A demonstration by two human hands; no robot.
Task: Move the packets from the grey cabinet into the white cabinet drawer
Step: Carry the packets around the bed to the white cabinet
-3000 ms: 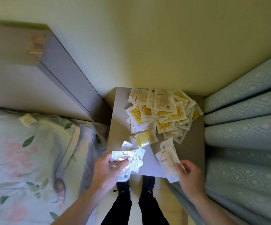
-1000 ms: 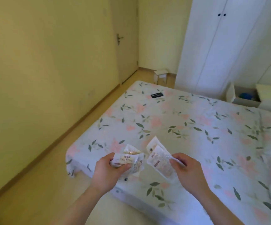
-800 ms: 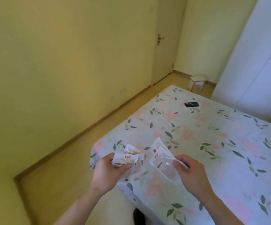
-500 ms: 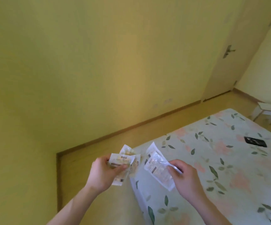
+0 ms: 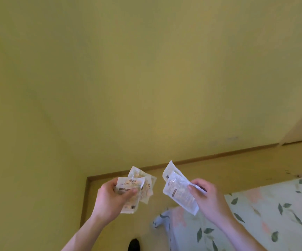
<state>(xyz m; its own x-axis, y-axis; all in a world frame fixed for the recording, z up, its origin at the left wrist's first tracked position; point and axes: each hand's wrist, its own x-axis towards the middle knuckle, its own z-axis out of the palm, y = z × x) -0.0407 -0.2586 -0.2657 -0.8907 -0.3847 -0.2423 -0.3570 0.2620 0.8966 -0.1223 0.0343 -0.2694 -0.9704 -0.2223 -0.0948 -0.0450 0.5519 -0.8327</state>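
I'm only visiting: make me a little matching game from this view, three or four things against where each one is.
Things:
1. packets with brown lettering
2. clear packets
3. flowered bedspread
4. dark shoe

Places:
A. bottom edge, on the floor
B. in the left hand
C. lower right corner
D. in the right hand

Pairs: 1-B, 2-D, 3-C, 4-A

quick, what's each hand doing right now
Left hand: holding a bunch of packets.
Right hand: pinching clear packets.
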